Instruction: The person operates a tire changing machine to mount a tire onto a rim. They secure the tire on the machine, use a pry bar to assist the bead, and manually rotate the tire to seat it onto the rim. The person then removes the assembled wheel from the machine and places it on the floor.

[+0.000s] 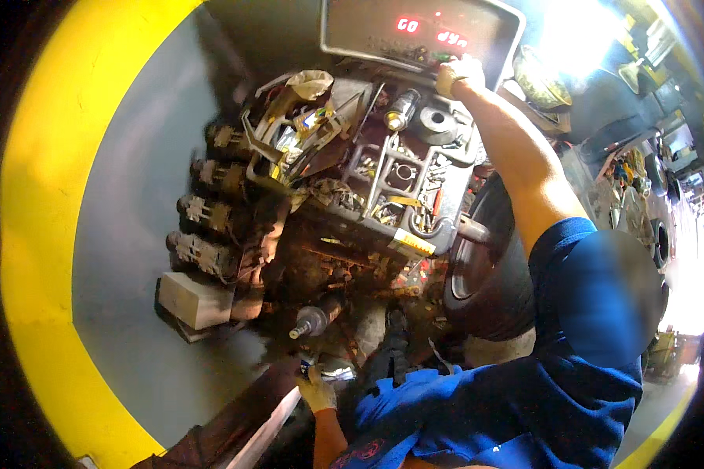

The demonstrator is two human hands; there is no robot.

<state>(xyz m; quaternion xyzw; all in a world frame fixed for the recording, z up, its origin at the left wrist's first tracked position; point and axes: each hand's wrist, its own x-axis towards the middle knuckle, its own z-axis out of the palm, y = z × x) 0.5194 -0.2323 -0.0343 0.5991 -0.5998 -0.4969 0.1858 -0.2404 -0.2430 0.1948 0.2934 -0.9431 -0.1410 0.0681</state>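
Note:
My right hand [458, 76], in a light glove, reaches up to a control panel [368, 31] with a lit red display. Its fingers look curled, with a fingertip at the panel's lower edge and nothing visible in its grip. My left hand [317, 391], also gloved, is low, closed around a small dark thing with a bit of blue that I cannot make out. Beside it lies a shiny metal piece [338, 370]. Below the panel is a grey compartment tray [377, 176] holding small metal pieces, a dark ring-shaped cone [438, 123] and a metal cylinder [401, 109].
A tyre on a rim [489, 266] stands right of the tray, by a metal shaft [472, 230]. A threaded spindle [309, 322] points up below it. Metal fixtures [203, 211] line the left, above a pale block [197, 300]. Tools [626, 184] hang at right.

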